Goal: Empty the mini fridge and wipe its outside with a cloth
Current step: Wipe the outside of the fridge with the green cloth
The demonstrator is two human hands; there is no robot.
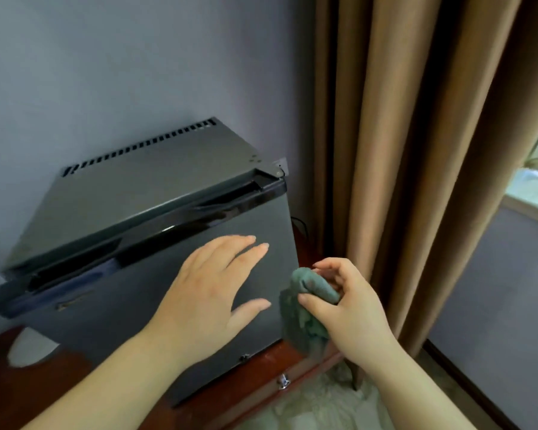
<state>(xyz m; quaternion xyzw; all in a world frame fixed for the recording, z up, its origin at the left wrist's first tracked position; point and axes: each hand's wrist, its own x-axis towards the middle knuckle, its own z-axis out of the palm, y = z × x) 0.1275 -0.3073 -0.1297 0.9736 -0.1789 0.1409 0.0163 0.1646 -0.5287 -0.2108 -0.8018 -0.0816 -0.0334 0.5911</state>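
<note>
Mini fridge (143,187) sits on a reddish wooden cabinet (28,383), back to the grey wall, with a brown curtain (416,150) just beside it on the right. Door (106,305) is shut, and the top panel with its row of vent slots (143,145) carries nothing.

Left hand (212,293): fingers straight and spread, holding nothing, palm laid over the upper right part of the door front. Judged to be bracing the fridge.

Right hand (351,311): thumb and curled fingers grip a bunched green cloth (311,283). The cloth hangs at the right edge of the door, touching or just off the corner where door meets side wall.

Progress, as a judgement:
- Emptying: the interior is hidden behind the closed door, so whether it has been cleared cannot be told. No removed contents are in view on the cabinet.
- Wiping: under way or about to begin at the right edge of the door. No wet streaks or wipe marks show on any face, so how much is already covered cannot be read off.
- Left to do, at least: the door front under the left hand, the glossy black handle strip (156,234), the top and the sides.

Drawer knob (282,381) shows below the fridge's front edge.
</note>
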